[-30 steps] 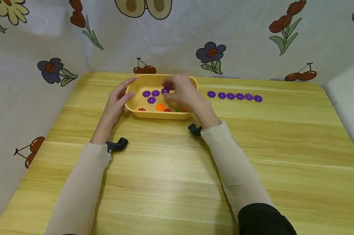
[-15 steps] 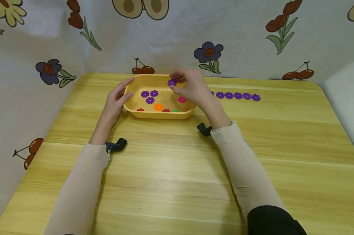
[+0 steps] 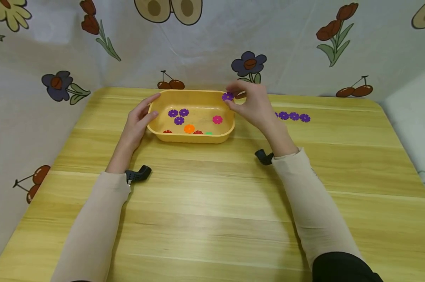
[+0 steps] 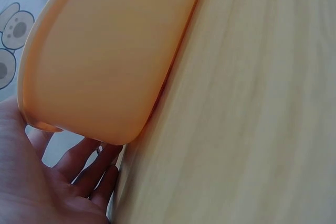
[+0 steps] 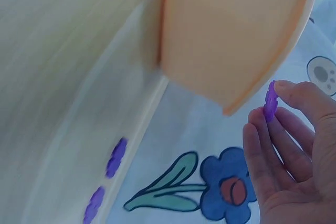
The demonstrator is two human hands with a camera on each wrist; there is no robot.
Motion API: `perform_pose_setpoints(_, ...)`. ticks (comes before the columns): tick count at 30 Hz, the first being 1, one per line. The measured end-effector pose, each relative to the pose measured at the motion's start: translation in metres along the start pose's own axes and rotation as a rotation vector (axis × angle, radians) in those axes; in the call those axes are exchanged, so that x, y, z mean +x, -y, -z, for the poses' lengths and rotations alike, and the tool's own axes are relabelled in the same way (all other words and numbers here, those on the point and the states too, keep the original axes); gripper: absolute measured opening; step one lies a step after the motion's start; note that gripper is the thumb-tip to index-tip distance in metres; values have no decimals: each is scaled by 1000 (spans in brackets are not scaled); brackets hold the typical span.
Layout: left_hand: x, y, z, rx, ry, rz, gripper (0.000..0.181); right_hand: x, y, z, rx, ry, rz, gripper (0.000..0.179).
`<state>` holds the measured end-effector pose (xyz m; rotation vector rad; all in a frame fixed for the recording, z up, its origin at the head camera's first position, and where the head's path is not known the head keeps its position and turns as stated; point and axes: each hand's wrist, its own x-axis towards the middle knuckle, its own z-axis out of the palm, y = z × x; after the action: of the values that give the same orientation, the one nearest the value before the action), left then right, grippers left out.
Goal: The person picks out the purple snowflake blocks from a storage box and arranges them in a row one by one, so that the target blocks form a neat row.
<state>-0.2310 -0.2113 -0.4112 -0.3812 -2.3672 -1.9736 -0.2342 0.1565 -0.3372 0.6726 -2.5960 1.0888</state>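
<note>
Purple disc (image 3: 228,96) just made it to the tub's (image 3: 184,138) edge
Right hand (image 3: 257,105) has it pinched between thumb and fingers, up by the right rim; a moment ago it was over the inside. Left hand (image 3: 136,122) grips the left end. Three more purples (image 3: 179,121) are left in there, so I'd say the picking-out is one piece further along. Row (image 3: 294,116) on the desk (image 3: 198,219) is partly hidden.
</note>
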Motion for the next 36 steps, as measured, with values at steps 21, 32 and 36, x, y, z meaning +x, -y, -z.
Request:
perform_pose_setpoints(21,-1,1,0,-9,-1,-7,51,-41,-55,49,-40,-74,-159,33)
perform_pose_setpoints(32,0,1,0,-22,3,-11,51,-69,-84,87,-117,-173,-276,36)
perform_pose_setpoints(36,0,0,0,-24,1,-11,51,-79,-96,101,-146,-200,-325,37)
